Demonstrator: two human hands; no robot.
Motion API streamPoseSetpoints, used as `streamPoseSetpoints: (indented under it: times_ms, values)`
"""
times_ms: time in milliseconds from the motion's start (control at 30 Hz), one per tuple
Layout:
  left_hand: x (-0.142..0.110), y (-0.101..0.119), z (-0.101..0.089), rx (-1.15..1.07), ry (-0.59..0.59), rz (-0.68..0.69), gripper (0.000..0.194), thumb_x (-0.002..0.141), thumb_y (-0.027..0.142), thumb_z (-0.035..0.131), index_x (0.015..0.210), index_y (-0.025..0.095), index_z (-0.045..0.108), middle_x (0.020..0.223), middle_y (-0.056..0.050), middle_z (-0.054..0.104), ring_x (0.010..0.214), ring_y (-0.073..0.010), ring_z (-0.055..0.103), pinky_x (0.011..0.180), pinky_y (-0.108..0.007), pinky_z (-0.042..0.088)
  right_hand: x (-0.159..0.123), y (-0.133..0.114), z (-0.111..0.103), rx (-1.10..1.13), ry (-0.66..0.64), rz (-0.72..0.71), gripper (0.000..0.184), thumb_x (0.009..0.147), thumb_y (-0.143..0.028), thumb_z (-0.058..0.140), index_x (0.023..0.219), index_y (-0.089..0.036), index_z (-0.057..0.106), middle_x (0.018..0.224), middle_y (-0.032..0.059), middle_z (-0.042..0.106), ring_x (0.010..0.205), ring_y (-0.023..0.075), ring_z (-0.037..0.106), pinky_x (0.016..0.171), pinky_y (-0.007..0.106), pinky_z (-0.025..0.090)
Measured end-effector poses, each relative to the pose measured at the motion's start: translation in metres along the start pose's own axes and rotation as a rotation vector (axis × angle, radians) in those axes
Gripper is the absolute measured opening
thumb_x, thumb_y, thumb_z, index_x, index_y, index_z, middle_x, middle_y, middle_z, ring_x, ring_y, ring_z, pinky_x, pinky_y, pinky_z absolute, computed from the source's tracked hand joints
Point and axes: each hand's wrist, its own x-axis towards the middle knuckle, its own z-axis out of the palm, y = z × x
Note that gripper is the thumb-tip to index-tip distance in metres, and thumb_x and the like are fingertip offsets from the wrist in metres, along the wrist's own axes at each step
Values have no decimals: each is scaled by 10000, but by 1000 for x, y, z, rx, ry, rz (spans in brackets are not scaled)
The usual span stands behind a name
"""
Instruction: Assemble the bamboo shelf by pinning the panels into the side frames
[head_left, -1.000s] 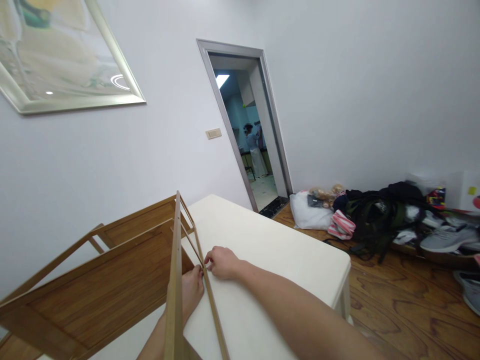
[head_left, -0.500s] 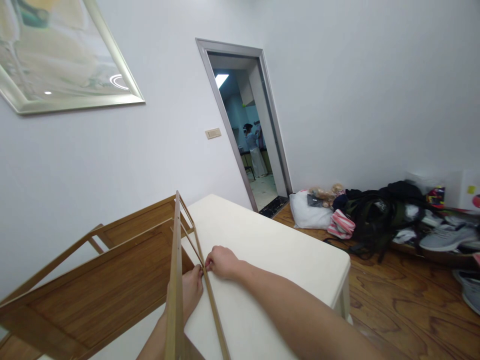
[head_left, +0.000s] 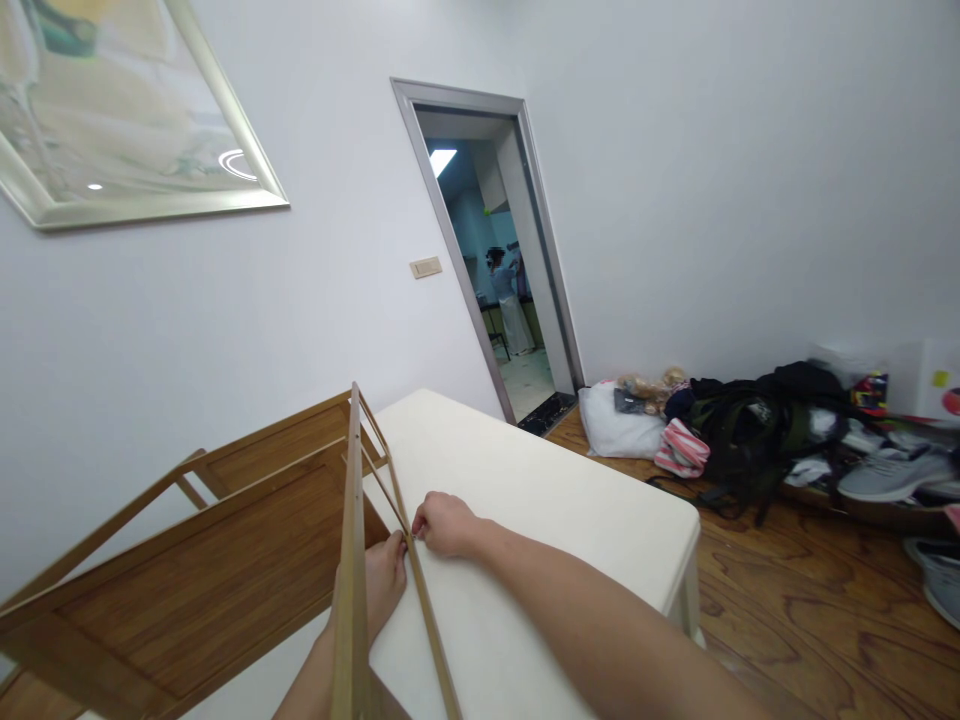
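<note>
A wooden shelf rack [head_left: 225,560] lies tipped on its side across the white table [head_left: 570,500]. Both my hands meet at one thin rail [head_left: 424,600] of the rack, near the table's middle. My right hand [head_left: 444,524] is closed in a pinch at a point on that rail; what it pinches is too small to make out. My left hand [head_left: 384,582] reaches under an upright post and presses its fingers against the same spot on the rail from the other side.
A framed picture [head_left: 127,110] hangs on the wall at left. An open doorway [head_left: 495,250] shows another person standing in a far room. Bags, clothes and shoes [head_left: 787,430] are heaped on the wooden floor along the right wall.
</note>
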Motion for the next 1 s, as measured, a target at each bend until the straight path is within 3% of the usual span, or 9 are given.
streamPoseSetpoints:
  times_ms: [300, 733, 1000]
  values:
    - [2, -2, 5, -1, -7, -2, 334, 966, 262, 331, 1032, 227, 657, 895, -68, 763, 764, -193, 707, 600, -260, 378, 0, -1, 1, 16, -3, 25, 151, 754, -262, 693, 881, -259, 774, 870, 19, 741, 801, 184, 668, 652, 239, 452]
    - [2, 2, 2, 31, 8, -27, 342, 963, 268, 315, 978, 233, 655, 892, -65, 764, 781, -209, 712, 598, -275, 397, -2, -2, 2, -77, 15, -73, 207, 845, -252, 583, 948, -204, 756, 1015, 89, 673, 932, 230, 621, 747, 298, 447]
    - [2, -2, 6, 18, -7, -7, 331, 972, 254, 309, 1031, 226, 633, 929, -63, 760, 845, -213, 718, 641, -276, 435, 1, 3, 6, -36, 33, -54, 172, 817, -279, 637, 956, -233, 728, 1014, 44, 655, 896, 191, 622, 728, 266, 433]
